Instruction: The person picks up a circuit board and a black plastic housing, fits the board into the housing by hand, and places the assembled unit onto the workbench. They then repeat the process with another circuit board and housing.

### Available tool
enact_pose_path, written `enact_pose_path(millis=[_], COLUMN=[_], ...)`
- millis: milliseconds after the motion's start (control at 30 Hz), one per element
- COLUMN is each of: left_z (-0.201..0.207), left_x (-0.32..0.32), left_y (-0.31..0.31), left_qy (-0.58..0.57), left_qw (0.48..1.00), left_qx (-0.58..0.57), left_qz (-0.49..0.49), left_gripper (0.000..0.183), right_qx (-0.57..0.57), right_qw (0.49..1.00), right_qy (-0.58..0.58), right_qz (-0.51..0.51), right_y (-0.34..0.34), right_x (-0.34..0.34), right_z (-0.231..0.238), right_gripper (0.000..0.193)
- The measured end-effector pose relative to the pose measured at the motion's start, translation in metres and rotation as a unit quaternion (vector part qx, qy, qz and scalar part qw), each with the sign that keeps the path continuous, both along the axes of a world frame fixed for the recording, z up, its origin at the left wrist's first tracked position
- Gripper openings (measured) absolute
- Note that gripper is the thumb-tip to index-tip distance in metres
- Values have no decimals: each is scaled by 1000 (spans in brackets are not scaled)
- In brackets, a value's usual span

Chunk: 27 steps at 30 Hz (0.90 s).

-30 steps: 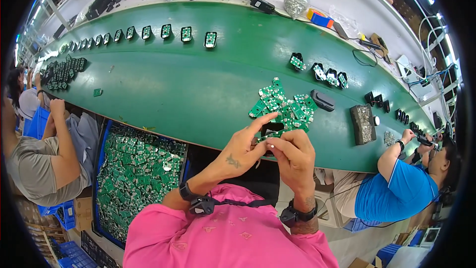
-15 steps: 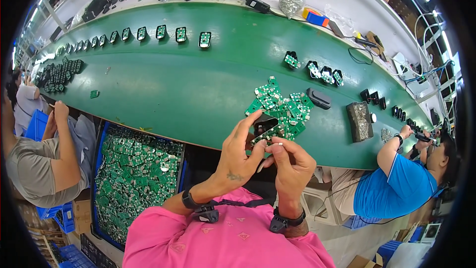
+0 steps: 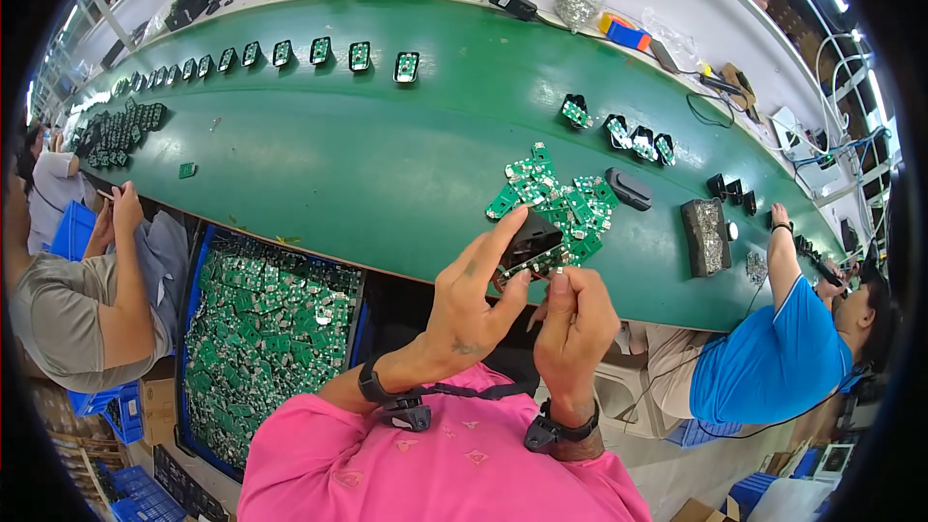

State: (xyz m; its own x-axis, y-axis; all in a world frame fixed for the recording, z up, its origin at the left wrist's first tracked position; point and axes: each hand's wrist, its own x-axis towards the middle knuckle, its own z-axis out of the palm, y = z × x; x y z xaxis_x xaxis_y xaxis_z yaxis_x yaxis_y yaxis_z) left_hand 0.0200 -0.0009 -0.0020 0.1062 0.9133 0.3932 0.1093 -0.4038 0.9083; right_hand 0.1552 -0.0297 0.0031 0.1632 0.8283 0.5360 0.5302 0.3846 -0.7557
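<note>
From the head view, the person in the pink shirt has both hands raised in front of the chest, just short of the near edge of the long green desk (image 3: 319,174). The left hand (image 3: 474,304) is clamped on a small black housing (image 3: 530,240), thumb and forefinger pinching it from the left so that it sits tilted, its long axis running up and to the right. A small green circuit board (image 3: 537,262) lies against the underside of the housing. The right hand (image 3: 572,314) comes up from below and slightly right, its fingertips closed together on the board's lower edge. Both hands touch the pair; the left carries the housing, the right is nearer the board. Both wrists are bent upward, each wearing a dark strap.

Just beyond the hands, a loose heap of green boards (image 3: 561,198) lies on the desk. A blue bin of boards (image 3: 266,329) stands to the person's left.
</note>
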Motion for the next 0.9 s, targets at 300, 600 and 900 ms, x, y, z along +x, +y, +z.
enact_pose_path(millis=[300,600,900], left_z=[9,17,14], left_x=[-8,-12,1], left_y=[4,5,6], left_qy=[112,137,165], left_qw=[979,981,970], left_qx=[163,136,174], left_qz=[57,34,45], left_gripper=[62,61,62], right_qx=[-27,-44,-60], right_qw=[975,975,967], right_qy=[-215,-208,-237], right_qz=[51,68,74], right_y=[1,2,-1], right_x=[5,8,20], right_z=[34,40,40], right_gripper=[8,5,5])
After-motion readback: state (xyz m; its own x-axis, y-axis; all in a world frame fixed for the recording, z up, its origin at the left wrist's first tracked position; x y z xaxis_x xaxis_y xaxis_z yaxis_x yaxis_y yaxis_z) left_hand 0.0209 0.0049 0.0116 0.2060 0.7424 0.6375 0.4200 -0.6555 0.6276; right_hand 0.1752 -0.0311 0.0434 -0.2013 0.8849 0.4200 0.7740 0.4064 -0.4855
